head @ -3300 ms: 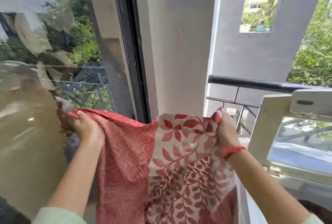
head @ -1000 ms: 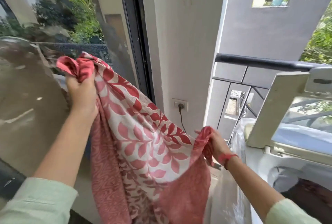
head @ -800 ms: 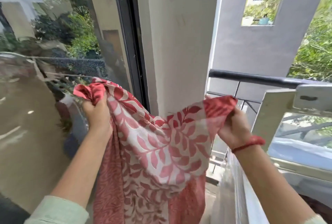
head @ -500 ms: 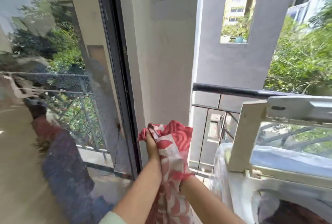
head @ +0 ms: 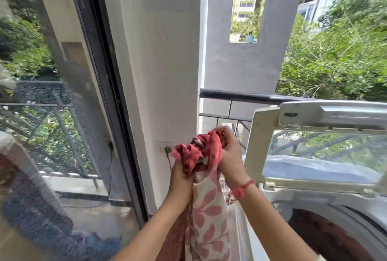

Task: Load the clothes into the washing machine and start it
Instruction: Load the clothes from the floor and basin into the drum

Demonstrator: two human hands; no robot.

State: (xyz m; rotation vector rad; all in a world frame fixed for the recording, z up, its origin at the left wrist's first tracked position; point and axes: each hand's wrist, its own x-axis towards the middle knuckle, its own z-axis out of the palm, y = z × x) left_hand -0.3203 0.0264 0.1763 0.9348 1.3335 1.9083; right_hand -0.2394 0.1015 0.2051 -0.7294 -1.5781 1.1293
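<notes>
Low in the centre of the frame, the left hand is being closed round the gathered neck of a red and cream leaf-print cloth. The right hand, just above and to its right, is being curled over the bunched red top of the same cloth. The two hands are being held close together, both clamped on the fabric. The rest of the cloth is being let hang straight down between the forearms to the bottom edge of the frame. A red thread is being worn on the right wrist. At the lower right, just beside the hands, a top-loading washing machine is being shown with its lid raised upright. Dark clothes are being seen inside its drum. Just left of the bunched cloth, a wall socket is being shown with a plug in it. The centre right is being crossed by a dark railing, and the left of the frame is being taken up by a glass door.
</notes>
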